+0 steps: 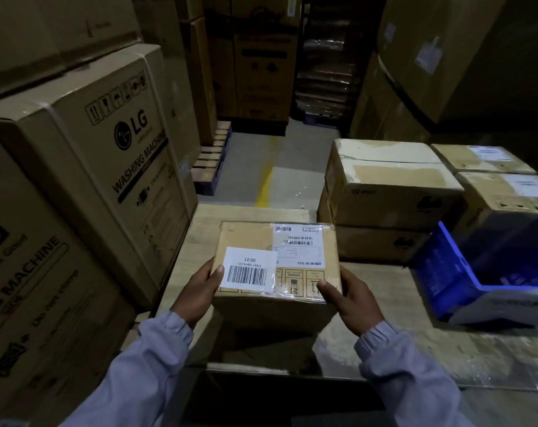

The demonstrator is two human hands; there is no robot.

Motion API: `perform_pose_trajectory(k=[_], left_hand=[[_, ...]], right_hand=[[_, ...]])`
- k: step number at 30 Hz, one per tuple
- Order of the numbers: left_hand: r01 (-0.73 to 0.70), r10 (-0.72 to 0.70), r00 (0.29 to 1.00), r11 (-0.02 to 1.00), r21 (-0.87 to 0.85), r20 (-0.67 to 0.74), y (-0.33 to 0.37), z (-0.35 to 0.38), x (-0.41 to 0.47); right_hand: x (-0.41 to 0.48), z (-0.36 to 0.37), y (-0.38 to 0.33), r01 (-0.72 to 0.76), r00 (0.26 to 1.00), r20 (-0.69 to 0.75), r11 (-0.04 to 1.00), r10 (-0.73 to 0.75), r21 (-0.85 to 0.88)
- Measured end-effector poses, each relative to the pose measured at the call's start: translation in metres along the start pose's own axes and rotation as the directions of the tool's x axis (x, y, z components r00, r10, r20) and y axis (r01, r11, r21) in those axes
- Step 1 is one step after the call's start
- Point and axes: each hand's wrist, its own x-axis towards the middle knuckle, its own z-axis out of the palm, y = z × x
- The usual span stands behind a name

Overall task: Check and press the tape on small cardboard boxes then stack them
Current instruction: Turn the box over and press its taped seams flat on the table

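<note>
Two hands hold one small cardboard box (pixel 277 266) in the head view, at about 6 o'clock in the picture and just above a wide, flat cardboard surface (pixel 385 291) that serves as the bench. The left hand (pixel 197 291) grips the box's left side with its thumb laid over the top edge beside a white barcode label (pixel 249 266); the right hand (pixel 351 300) clamps the right side the same way, so the fingers of both are closed on the box (those underneath are hidden). Clear tape (pixel 287 286) glints across the near right part of the lid, and a shipping label (pixel 298 245) sits toward the far edge. At 2 o'clock a stack of mid-sized boxes (pixel 391 186) stands on the bench, with two more labelled boxes (pixel 492 174) behind it, which I take to be the place for stacking. A blue and white carton (pixel 477 278) lies tilted at 3 o'clock, near the right hand. Big washing-machine cartons (pixel 86 155) wall in the 9 to 11 o'clock side. The tape check looks unfinished, since neither thumb is on the tape. The light is dim, so a lifted tape edge could easily be missed. Moving toward the stack, the box could clip the tilted carton, and setting it off-centre could leave it overhanging.
</note>
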Motion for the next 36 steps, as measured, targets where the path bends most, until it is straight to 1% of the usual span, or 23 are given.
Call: perform_pose_trajectory(k=[3, 7, 8, 10, 12, 14, 16, 19, 22, 25, 27, 29, 30, 31, 33, 36], left_hand=[[-0.081, 0.079, 0.996, 0.996, 0.038, 0.051, -0.008, -0.005, 0.003], [-0.097, 0.093, 0.992, 0.994, 0.042, 0.090, -0.028, -0.003, -0.001], [-0.077, 0.074, 0.994, 0.996, 0.047, 0.076, -0.035, -0.001, -0.003], [-0.019, 0.019, 1.000, 1.000, -0.013, 0.016, -0.044, 0.003, -0.009], [0.077, -0.080, 0.997, 0.989, -0.123, -0.021, -0.049, 0.005, -0.015], [0.194, -0.201, 0.979, 0.958, -0.210, -0.014, -0.051, 0.010, -0.021], [0.289, -0.292, 0.956, 0.941, -0.179, 0.008, -0.056, 0.014, -0.025], [0.386, -0.389, 0.921, 0.911, -0.143, 0.011, -0.068, 0.022, -0.034], [0.434, -0.439, 0.898, 0.894, -0.112, -0.025, -0.080, 0.032, -0.044], [0.460, -0.465, 0.883, 0.885, -0.075, -0.063, -0.088, 0.036, -0.051], [0.466, -0.465, 0.884, 0.885, 0.009, -0.049, -0.098, 0.037, -0.047], [0.432, -0.433, 0.900, 0.872, 0.229, -0.051, -0.111, 0.035, -0.041], [0.412, -0.410, 0.909, 0.850, 0.329, -0.080, -0.117, 0.034, -0.036], [0.394, -0.387, 0.917, 0.843, 0.366, -0.096, -0.120, 0.033, -0.032], [0.340, -0.315, 0.940, 0.869, 0.358, -0.128, -0.122, 0.033, -0.022], [0.292, -0.256, 0.950, 0.932, 0.214, -0.180, -0.119, 0.033, 0.009]], right_hand=[[0.004, -0.002, 0.007, -0.008, 1.000, -0.020, 1.000, 0.008, 0.017], [0.002, -0.002, 0.021, -0.042, 0.999, -0.022, 0.994, 0.040, -0.105], [0.000, -0.001, 0.026, -0.050, 0.999, -0.022, 0.990, 0.048, -0.132], [-0.007, 0.000, 0.031, -0.068, 0.997, -0.031, 0.990, 0.064, -0.125], [-0.015, 0.001, 0.034, -0.098, 0.994, -0.049, 0.991, 0.094, -0.093], [-0.025, 0.003, 0.038, -0.138, 0.989, -0.055, 0.987, 0.134, -0.078], [-0.036, 0.007, 0.046, -0.183, 0.982, -0.066, 0.980, 0.178, -0.076], [-0.054, 0.018, 0.065, -0.283, 0.958, -0.076, 0.954, 0.276, -0.102], [-0.067, 0.029, 0.082, -0.357, 0.933, -0.074, 0.930, 0.351, -0.086], [-0.076, 0.032, 0.098, -0.368, 0.929, -0.069, 0.928, 0.364, -0.059], [-0.081, 0.033, 0.103, -0.392, 0.918, -0.077, 0.919, 0.388, -0.037], [-0.084, 0.034, 0.099, -0.444, 0.894, -0.063, 0.896, 0.443, 0.013], [-0.084, 0.034, 0.100, -0.476, 0.877, -0.058, 0.878, 0.478, 0.044], [-0.084, 0.035, 0.103, -0.491, 0.866, -0.061, 0.868, 0.495, 0.070], [-0.084, 0.037, 0.101, -0.512, 0.849, -0.079, 0.851, 0.522, 0.119], [-0.086, 0.042, 0.114, -0.594, 0.776, -0.115, 0.780, 0.620, 0.197]])
